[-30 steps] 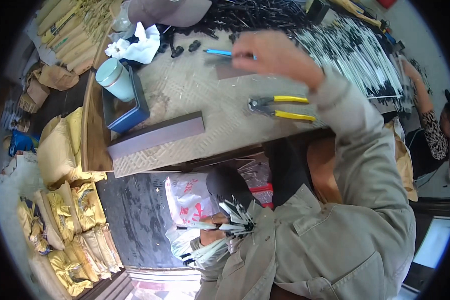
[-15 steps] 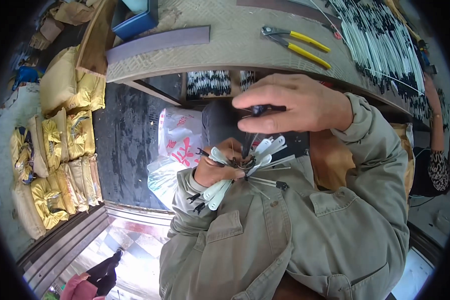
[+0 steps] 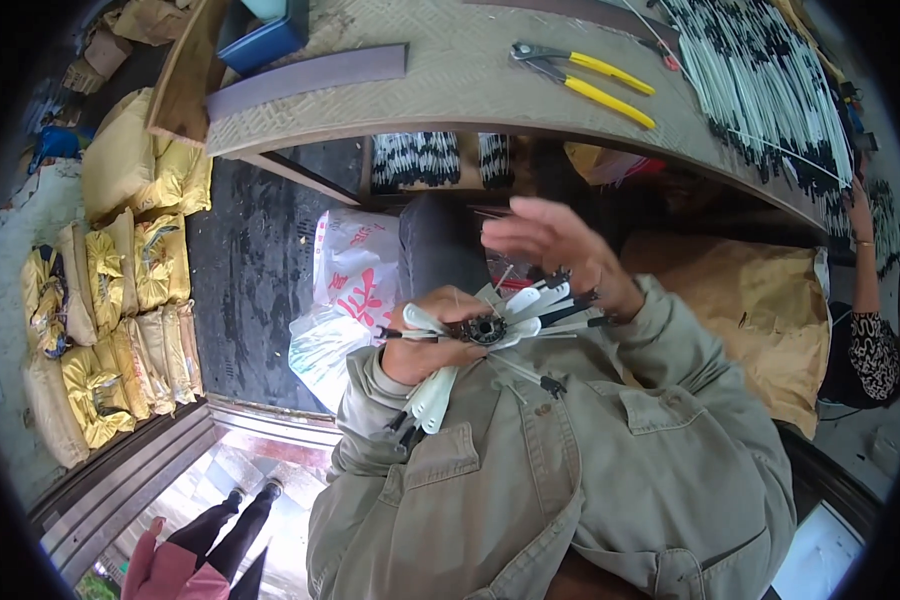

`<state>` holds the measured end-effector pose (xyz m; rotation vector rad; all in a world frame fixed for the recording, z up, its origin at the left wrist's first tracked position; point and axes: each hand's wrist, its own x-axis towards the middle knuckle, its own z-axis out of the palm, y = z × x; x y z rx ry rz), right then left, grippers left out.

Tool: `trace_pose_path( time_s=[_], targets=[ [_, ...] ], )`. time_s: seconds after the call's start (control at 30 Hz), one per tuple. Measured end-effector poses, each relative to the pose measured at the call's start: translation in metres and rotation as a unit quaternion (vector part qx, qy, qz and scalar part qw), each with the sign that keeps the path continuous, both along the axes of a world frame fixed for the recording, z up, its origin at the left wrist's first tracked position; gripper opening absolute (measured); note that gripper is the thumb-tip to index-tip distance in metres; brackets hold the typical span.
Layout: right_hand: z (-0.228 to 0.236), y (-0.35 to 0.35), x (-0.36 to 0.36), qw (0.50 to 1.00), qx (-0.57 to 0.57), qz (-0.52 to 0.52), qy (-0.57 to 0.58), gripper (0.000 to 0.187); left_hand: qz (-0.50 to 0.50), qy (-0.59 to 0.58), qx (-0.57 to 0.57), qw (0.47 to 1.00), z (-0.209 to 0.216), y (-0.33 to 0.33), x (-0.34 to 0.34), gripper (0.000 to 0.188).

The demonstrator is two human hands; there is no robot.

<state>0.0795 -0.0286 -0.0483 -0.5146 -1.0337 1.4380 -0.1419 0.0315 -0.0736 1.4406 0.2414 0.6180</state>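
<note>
My left hand (image 3: 425, 345) is wrapped round a spoked assembly in front of my chest. Its round, dark metal hub (image 3: 486, 330) faces up, and several white paddle-shaped pieces (image 3: 430, 400) and thin rods with black tips (image 3: 550, 385) fan out from it. My right hand (image 3: 565, 245) hovers just beyond the hub, above the black-tipped ends on the right. Its fingers are stretched out, with nothing plainly held; the thumb is hidden.
On the bench ahead lie yellow-handled pliers (image 3: 600, 85), a grey strip (image 3: 310, 82), a blue bin (image 3: 260, 40) and a pile of white, black-tipped rods (image 3: 760, 90). Yellow sacks (image 3: 110, 350) line the left, a plastic bag (image 3: 345, 300) lies closer. Another person's arm (image 3: 863, 255) reaches in at right.
My right hand has drawn back from over the hub, uncovering it. The dark, slim thing between its thumb and fingers no longer shows there. The left hand still grips the assembly.
</note>
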Motion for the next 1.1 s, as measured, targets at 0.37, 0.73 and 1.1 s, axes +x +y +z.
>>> trace_pose_path(
  time_s=[0.37, 0.73, 1.1],
  targets=[
    [0.01, -0.033, -0.013, 0.984, -0.1, -0.063, -0.133, 0.052, 0.056, 0.07, -0.022, 0.996, 0.019, -0.022, 0.021, 0.031],
    [0.028, -0.026, -0.009, 0.963, -0.222, -0.007, -0.154, 0.023, 0.18, 0.084, -0.041, 0.979, 0.024, -0.037, 0.026, 0.035],
    [0.034, -0.016, -0.015, 0.949, -0.285, 0.005, -0.137, 0.024, 0.206, 0.004, -0.076, 0.976, 0.013, -0.042, 0.029, 0.036]
  ],
)
